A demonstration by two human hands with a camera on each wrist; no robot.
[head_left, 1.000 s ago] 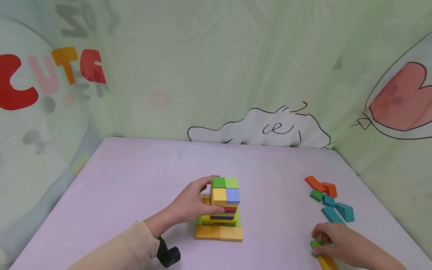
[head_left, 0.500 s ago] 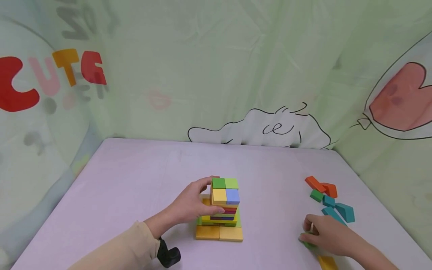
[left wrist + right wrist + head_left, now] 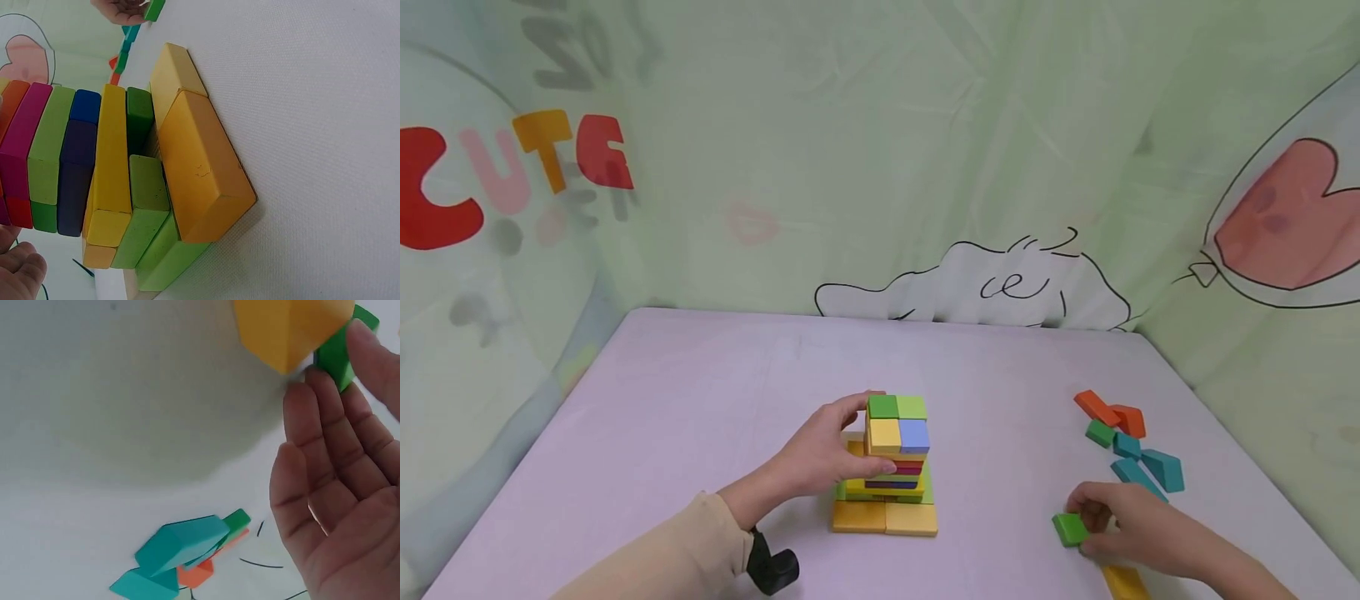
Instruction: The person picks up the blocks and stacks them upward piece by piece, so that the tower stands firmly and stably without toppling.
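A tower of stacked coloured wooden blocks [image 3: 898, 437] stands at the table's middle front. My left hand [image 3: 820, 450] grips it from the left, its thumb across the front and its fingers round the back. Layers in yellow, blue, lime and magenta show in the left wrist view, above two tan base blocks [image 3: 203, 169]. At the right, my right hand [image 3: 1138, 527] pinches a small green block [image 3: 1070, 529] between thumb and fingertips. In the right wrist view the thumb lies on one side of this green block [image 3: 337, 359], with fingertips at the other.
A yellow block [image 3: 1125, 583] lies just below the right hand, at the frame's bottom edge. Behind that hand are loose blocks: teal [image 3: 1162, 470], orange [image 3: 1095, 407] and green [image 3: 1100, 433]. A printed cloth wall [image 3: 880, 167] rises behind the table [image 3: 737, 358].
The right hand has slid the small green block away from the end of the yellow block, leftward and slightly farther back. The left hand keeps its hold on the tower.
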